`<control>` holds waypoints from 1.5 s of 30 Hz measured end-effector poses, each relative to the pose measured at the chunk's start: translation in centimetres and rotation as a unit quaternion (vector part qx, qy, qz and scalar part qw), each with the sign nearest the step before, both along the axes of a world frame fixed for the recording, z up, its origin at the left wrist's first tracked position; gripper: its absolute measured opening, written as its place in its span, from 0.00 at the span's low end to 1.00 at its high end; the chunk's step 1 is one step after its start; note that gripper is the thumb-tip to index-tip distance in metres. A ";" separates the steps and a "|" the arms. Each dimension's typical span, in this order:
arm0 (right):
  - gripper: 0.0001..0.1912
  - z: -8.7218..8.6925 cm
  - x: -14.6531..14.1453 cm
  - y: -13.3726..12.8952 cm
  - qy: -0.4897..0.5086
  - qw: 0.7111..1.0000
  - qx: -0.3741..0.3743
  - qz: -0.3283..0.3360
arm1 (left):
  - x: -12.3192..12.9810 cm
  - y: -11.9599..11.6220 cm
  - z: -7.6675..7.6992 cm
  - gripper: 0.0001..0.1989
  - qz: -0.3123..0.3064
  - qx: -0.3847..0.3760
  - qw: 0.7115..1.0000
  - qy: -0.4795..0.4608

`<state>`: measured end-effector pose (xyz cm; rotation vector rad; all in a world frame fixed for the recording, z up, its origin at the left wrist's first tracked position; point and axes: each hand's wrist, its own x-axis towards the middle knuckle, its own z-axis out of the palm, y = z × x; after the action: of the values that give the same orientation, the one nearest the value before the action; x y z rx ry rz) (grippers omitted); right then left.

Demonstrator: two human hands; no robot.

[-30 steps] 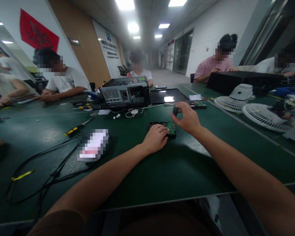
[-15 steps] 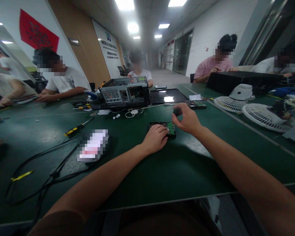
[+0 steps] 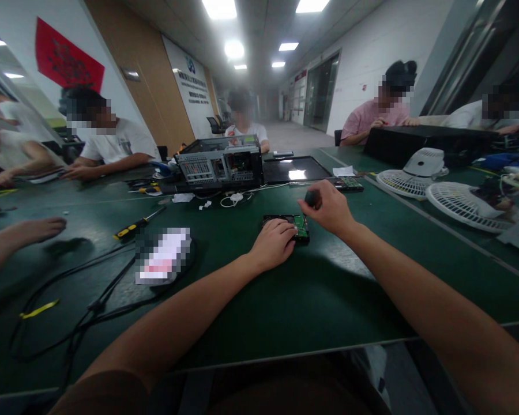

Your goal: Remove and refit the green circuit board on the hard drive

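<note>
A hard drive with a green circuit board (image 3: pixel 301 227) lies on the dark green table (image 3: pixel 225 311), in front of me. My left hand (image 3: pixel 275 243) rests flat over its left part, fingers spread a little and palm down, covering much of the drive. Just right of and above the drive, my right hand (image 3: pixel 327 206) is raised off the table with thumb and fingers curled into a pinch. Something dark shows between those fingertips, too small and dim to make out.
An open computer case (image 3: pixel 220 164) and a black panel (image 3: pixel 296 169) stand beyond. White fan grilles (image 3: pixel 462 204) are at right. A yellow-black screwdriver (image 3: pixel 130 229), black cables (image 3: pixel 97 308) and another person's hand (image 3: pixel 43 229) are at left. Several people sit around.
At the left, another person's hand and forearm have come in over the table. The fingers of my right hand have shifted slightly. My left hand and the drive have stayed in place.
</note>
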<state>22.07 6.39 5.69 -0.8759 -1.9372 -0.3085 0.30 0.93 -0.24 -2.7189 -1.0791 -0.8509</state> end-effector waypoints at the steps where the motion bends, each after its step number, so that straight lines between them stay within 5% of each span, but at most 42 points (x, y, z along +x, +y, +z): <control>1: 0.14 0.0 0.0 0.0 0.002 1.000 0.001 -0.001 | 0.0 0.0 0.0 0.16 0.000 0.000 1.000 0.000; 45: 0.17 -0.2 -0.1 -0.6 0.050 0.998 0.004 0.024 | 0.0 0.2 -0.3 0.16 -0.001 0.001 1.000 0.002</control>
<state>21.93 5.78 5.47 -0.8233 -1.8601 -0.2391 0.29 1.17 -0.54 -2.7193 -1.0756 -0.8455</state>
